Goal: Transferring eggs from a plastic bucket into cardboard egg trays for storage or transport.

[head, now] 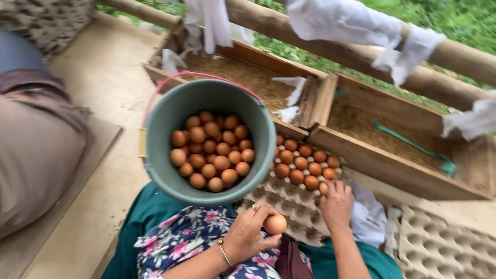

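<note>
A green bucket [263, 147] with a pink handle sits in front of my lap, filled with several brown eggs [212, 152]. Just right of it lies a grey cardboard egg tray [294, 209], its far rows filled with brown eggs [302, 165]. My left hand [245, 235], wearing a ring and a bracelet, holds one brown egg [275, 224] below the bucket, over the tray's near edge. My right hand [337, 205] rests on the tray, its fingertips around an egg [324, 188] at the end of the filled rows.
Wooden feed troughs [382, 165] with grain stand beyond the tray. White cloths [341, 20] hang on a bamboo pole [454, 57]. Another empty egg tray [439, 243] lies at the right. A brown sack [36, 155] lies at the left, and a white cloth [369, 217] by my right hand.
</note>
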